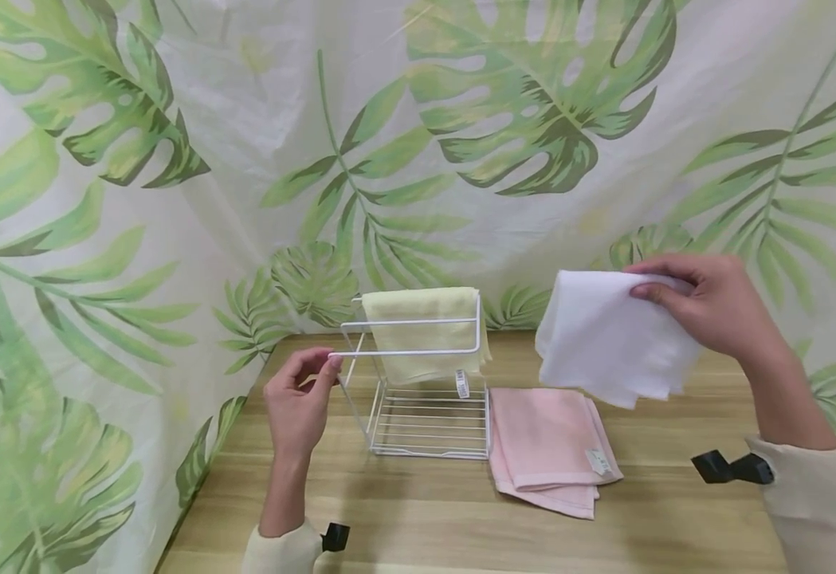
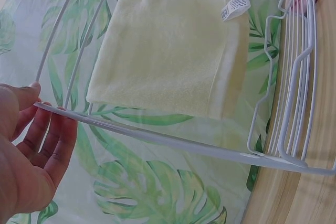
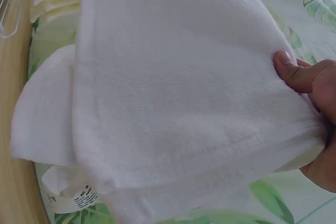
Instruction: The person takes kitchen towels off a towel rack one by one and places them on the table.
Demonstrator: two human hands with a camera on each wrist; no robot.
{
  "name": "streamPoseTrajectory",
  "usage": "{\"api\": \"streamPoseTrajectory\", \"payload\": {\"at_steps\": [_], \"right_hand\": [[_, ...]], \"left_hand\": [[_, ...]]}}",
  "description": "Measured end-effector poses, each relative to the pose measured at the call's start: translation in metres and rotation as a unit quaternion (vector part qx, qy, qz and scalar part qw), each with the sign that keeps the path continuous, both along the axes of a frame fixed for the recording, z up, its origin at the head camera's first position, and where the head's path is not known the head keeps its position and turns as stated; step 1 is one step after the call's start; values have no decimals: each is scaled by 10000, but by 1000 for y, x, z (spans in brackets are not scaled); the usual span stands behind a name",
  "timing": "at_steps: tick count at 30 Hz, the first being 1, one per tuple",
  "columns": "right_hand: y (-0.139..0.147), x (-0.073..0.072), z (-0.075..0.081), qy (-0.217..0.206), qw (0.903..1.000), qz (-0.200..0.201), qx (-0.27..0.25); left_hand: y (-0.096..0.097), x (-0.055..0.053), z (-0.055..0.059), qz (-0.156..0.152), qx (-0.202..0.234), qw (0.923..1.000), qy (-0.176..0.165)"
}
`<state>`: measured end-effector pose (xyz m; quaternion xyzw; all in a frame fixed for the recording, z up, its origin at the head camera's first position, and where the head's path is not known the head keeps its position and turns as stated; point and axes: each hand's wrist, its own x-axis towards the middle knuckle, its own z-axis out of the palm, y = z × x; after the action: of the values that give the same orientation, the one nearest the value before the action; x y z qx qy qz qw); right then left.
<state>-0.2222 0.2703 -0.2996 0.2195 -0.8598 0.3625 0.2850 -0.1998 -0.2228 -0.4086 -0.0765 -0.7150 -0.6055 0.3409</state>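
A white wire rack (image 1: 428, 455) stands on the table, and the left hand (image 1: 301, 395) pinches its upper front-left corner between thumb and fingers. Over the rack's rear bar hangs a folded pale yellow towel (image 1: 418, 335), its tag showing low on the right. The right hand (image 1: 704, 303) holds a folded white towel (image 1: 604, 335) by its upper right edge, in the air to the right of the rack. In the right wrist view the white towel (image 3: 184, 87) fills most of the picture, with the thumb pressed on its face; the fingers behind it are largely hidden.
A folded pink towel (image 1: 554, 438) with a tag lies on the wooden table (image 1: 418, 518), close against the rack's right side. Behind the table hangs a leaf-patterned curtain (image 1: 374, 119). A black device (image 1: 731, 468) sits at the right cuff.
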Motion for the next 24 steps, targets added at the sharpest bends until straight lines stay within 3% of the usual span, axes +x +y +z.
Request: {"api": "streamPoseTrajectory", "payload": {"at_steps": [7, 15, 24], "right_hand": [[15, 7, -18, -174, 9998, 130, 50], [31, 11, -33, -528, 9984, -133, 124], [45, 17, -43, -632, 9978, -153, 144]], "left_hand": [[1, -2, -2, 0, -34, 10000, 49], [1, -2, -2, 48, -69, 9999, 78], [1, 0, 0, 28, -43, 9999, 89]]}}
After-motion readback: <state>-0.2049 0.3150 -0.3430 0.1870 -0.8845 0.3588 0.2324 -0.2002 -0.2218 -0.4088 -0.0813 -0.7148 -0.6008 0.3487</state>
